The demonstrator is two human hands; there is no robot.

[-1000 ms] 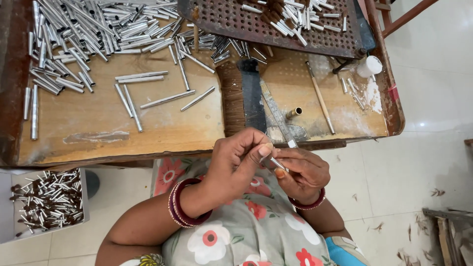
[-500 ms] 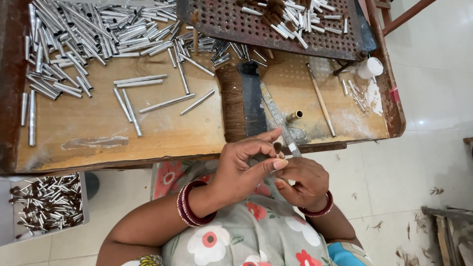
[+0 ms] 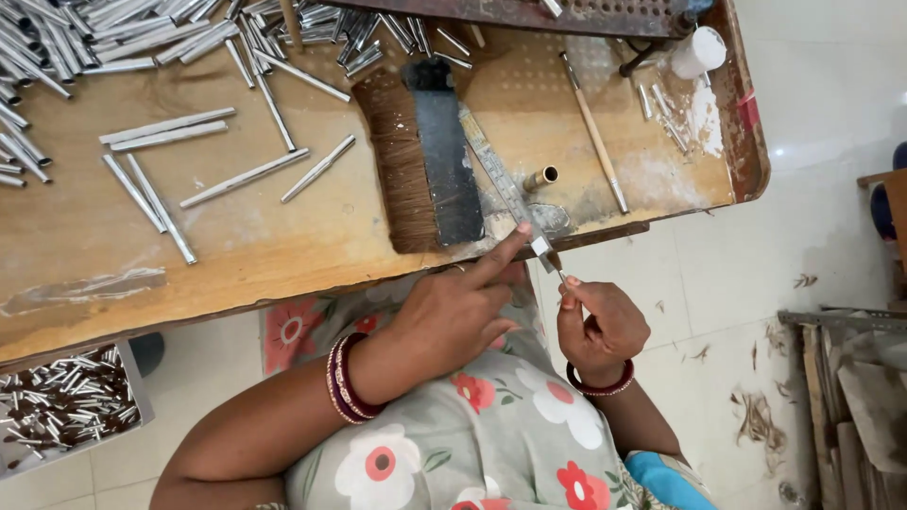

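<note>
I see the left hand [image 3: 453,312] at the near edge of the wooden table [image 3: 283,246], forefinger stretched out and its tip pressing on the end of a flat metal file [image 3: 505,184] that lies slanting across the table by the near edge. The other fingers are loosely curled, gripping nothing. The right hand [image 3: 600,326] sits just off the table edge, fingers closed around a thin metal piece [image 3: 557,269] — its tip points up toward the end of the file, close to touching it. A brush [image 3: 420,156] with brown bristles lies just left of the file. Loose metal tubes [image 3: 170,179] are scattered toward the table's left side and far-left corner. A tray of short tubes [image 3: 66,401] sits below the table's left end.
</note>
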